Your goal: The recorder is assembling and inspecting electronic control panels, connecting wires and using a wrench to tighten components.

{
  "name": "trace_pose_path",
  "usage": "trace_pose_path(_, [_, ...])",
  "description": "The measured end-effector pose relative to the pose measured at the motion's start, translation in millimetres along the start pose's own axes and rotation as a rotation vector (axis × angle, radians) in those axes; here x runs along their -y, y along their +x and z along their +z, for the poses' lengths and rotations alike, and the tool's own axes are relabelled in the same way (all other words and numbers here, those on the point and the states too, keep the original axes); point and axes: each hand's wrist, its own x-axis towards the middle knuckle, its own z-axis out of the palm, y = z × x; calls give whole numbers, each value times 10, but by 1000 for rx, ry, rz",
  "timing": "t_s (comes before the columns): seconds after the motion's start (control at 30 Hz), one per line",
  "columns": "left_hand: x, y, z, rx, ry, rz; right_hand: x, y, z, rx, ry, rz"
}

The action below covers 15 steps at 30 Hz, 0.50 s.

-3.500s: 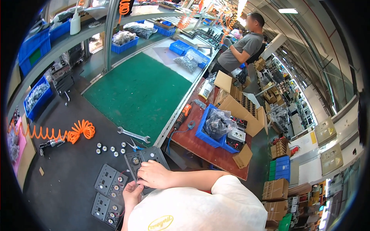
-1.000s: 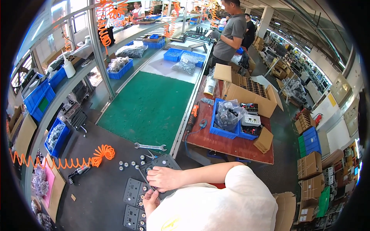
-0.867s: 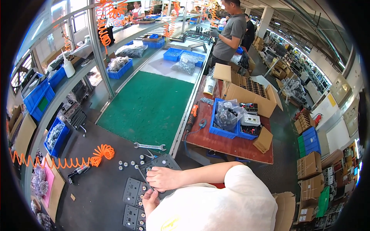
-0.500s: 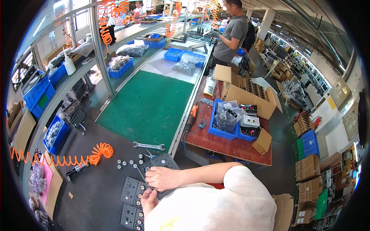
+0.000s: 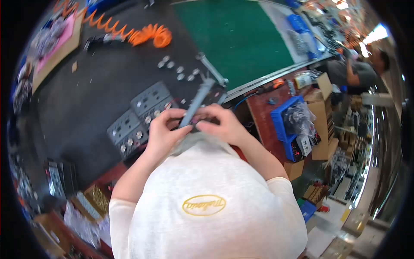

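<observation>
A dark grey panel [image 5: 199, 100] is tipped up on its edge close to my chest, seen nearly edge-on. My left hand [image 5: 167, 128] grips it from the left, thumb and fingers curled round its near end. On the other side my right hand [image 5: 224, 124] has bent fingers and thumb against the panel; a small dark part there is blurred. Beside my left hand lie two similar flat grey panels, the farther panel [image 5: 151, 98] and the nearer panel [image 5: 125, 129], with round silver nuts along their edges.
Several loose silver nuts [image 5: 180, 69] and an open-ended wrench [image 5: 212, 69] lie beyond my hands. A dark air tool [image 5: 105, 39] with an orange coiled hose [image 5: 151, 35] is farther left. A green mat [image 5: 241, 39] covers the far bench. Right stands a blue bin [image 5: 280, 123]; a co-worker [image 5: 355, 71] is beyond.
The grey panel went from lying flat under my right hand to standing on edge between both hands. My view has turned and tipped down toward my chest.
</observation>
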Motion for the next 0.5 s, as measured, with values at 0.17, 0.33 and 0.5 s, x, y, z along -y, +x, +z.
trace_pose_path(0.17, [159,-116,-14,18,378,314,-176,6,241,-190,453,343])
trace_pose_path(0.33, [214,-181,-86,33,713,483,-359,-95,327,-232,446,481])
trace_pose_path(0.5, [202,-172,-125,59,610,532,-471,-156,324,-229,644,233])
